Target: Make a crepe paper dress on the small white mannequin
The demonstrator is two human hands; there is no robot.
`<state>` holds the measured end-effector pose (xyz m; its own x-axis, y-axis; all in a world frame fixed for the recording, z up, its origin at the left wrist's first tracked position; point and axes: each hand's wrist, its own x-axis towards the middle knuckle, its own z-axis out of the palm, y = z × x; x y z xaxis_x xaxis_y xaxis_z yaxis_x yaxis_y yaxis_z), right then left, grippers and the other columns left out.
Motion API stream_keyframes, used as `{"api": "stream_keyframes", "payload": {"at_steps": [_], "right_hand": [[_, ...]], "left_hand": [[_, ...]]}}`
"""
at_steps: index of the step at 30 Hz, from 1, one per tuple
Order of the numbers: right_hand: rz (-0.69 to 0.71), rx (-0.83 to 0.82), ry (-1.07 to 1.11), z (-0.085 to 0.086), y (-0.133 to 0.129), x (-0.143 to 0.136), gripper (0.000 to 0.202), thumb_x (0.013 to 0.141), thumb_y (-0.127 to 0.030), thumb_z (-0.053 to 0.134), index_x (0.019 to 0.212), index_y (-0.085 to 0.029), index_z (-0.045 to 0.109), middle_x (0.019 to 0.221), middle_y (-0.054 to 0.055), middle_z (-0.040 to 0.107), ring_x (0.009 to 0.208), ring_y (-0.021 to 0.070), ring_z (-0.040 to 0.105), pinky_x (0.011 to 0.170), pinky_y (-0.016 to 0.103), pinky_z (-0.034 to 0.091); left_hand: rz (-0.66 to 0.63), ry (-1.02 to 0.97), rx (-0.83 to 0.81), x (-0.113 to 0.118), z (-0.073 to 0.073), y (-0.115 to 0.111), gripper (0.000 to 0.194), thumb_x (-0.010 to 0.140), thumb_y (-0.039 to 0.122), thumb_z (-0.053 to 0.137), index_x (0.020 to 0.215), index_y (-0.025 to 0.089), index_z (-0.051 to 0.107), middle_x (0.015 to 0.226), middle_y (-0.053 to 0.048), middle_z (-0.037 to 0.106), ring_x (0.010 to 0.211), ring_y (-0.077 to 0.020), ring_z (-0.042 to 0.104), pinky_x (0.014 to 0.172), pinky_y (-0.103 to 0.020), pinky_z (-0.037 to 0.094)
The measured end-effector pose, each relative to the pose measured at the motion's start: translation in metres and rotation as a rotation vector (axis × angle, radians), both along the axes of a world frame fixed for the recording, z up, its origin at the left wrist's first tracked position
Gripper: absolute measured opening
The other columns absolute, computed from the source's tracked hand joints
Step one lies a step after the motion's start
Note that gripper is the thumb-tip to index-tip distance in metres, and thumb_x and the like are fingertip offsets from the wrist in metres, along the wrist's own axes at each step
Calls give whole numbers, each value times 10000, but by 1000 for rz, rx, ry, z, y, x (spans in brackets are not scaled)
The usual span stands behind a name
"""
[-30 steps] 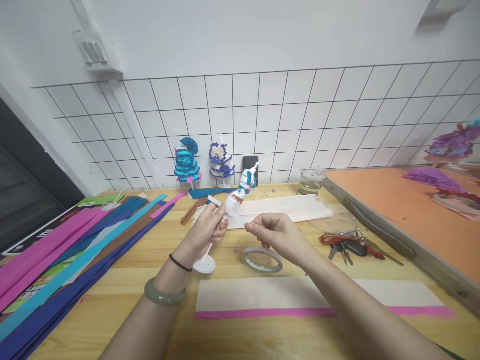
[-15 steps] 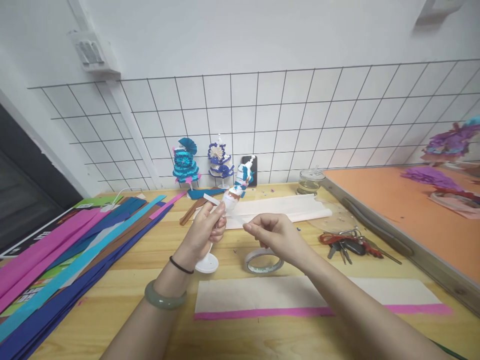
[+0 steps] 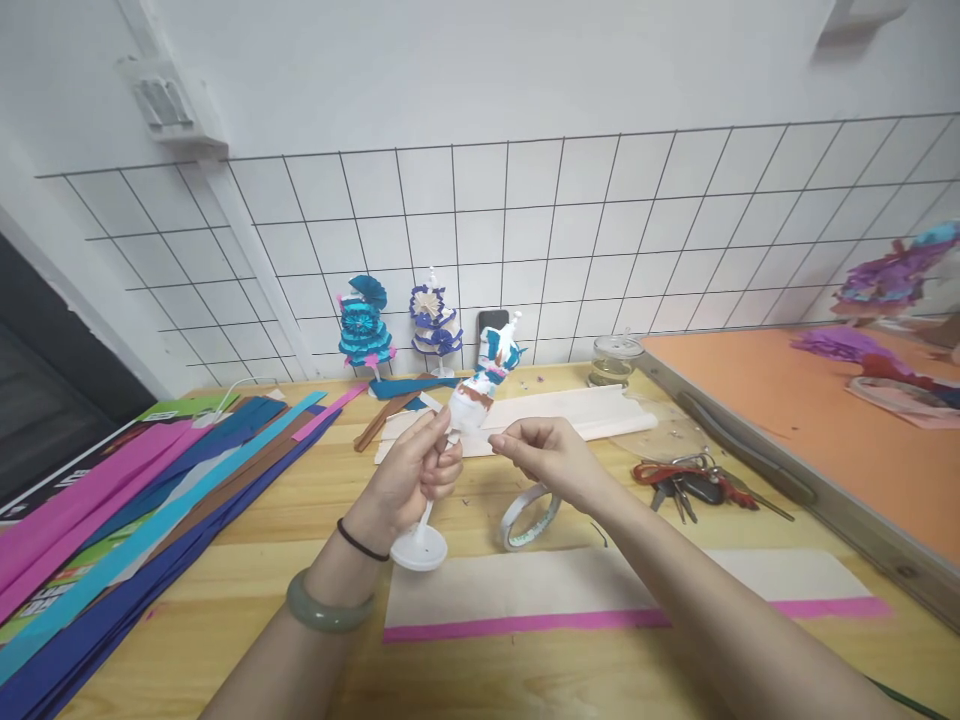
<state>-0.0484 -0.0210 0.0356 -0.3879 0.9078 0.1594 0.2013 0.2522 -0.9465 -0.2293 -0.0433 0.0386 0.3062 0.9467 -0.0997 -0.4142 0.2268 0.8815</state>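
Note:
My left hand (image 3: 417,458) is closed round the lower part of a small white dress form (image 3: 471,408), tilted to the right. Its upper body carries bands of white, brown, teal and a bit of pink. The round white base (image 3: 418,549) of its stand shows below my left hand. Just right of the form, my right hand (image 3: 551,460) is closed, thumb and forefinger pinched together. A roll of tape (image 3: 529,518) stands tilted right under that hand, its top edge hidden by the fingers. Any strip between the fingertips is too faint to make out.
A long cream paper strip with a pink edge (image 3: 525,600) lies in front. Coloured crepe strips (image 3: 187,510) cover the left. Two decorated forms (image 3: 366,325), a phone (image 3: 493,322), a glass cup (image 3: 615,360), and keys (image 3: 697,485) stand or lie behind; an orange board (image 3: 780,400) is at right.
The dress form has tipped further right, and its base shows more. The tape roll has gone from lying nearly flat to tilted up. A pale strip seen between the hands no longer shows clearly.

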Motion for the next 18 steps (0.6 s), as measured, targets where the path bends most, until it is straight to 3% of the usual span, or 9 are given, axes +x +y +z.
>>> {"api": "stream_keyframes", "payload": {"at_steps": [18], "right_hand": [[-9, 44, 22, 2, -1, 0, 362, 747, -465, 581, 564, -166, 491, 471, -73, 335, 453, 67, 253, 427, 214, 198]], "left_hand": [[-100, -142, -99, 7, 3, -4, 353, 866, 434, 419, 664, 146, 445, 516, 67, 348, 344, -2, 150, 310, -112, 122]]}}
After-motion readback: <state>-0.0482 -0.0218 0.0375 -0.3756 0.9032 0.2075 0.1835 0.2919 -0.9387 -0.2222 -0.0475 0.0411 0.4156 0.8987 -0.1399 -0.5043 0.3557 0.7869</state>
